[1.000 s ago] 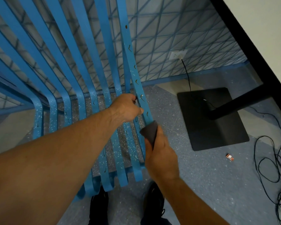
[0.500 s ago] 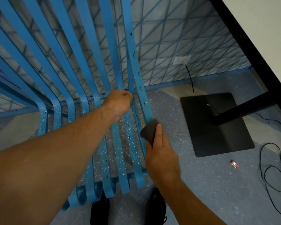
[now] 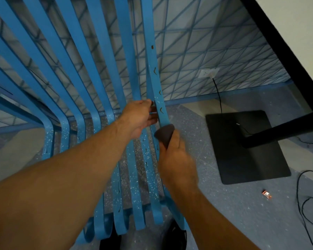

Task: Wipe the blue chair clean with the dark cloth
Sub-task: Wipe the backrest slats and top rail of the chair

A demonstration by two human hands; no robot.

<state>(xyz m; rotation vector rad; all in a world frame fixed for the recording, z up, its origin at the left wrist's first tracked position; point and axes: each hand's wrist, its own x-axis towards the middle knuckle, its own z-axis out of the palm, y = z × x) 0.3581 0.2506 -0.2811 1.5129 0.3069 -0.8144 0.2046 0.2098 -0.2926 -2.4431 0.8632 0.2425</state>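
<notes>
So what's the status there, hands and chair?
Left hand gripping a slat. Right hand presses dark cloth on the blue chair's rightmost slat. Nothing in the way.

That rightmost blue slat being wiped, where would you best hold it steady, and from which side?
Probably just above the dark cloth, from the slat's inner left side, much as the left hand grips it now. The rightmost slat is a thin, flat strip with open gaps either side, so fingers can wrap its edge there. That leaves the right hand free to slide the cloth along it.

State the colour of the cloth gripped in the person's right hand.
Dark grey, shown in the head view: the cloth in the right hand.
</notes>
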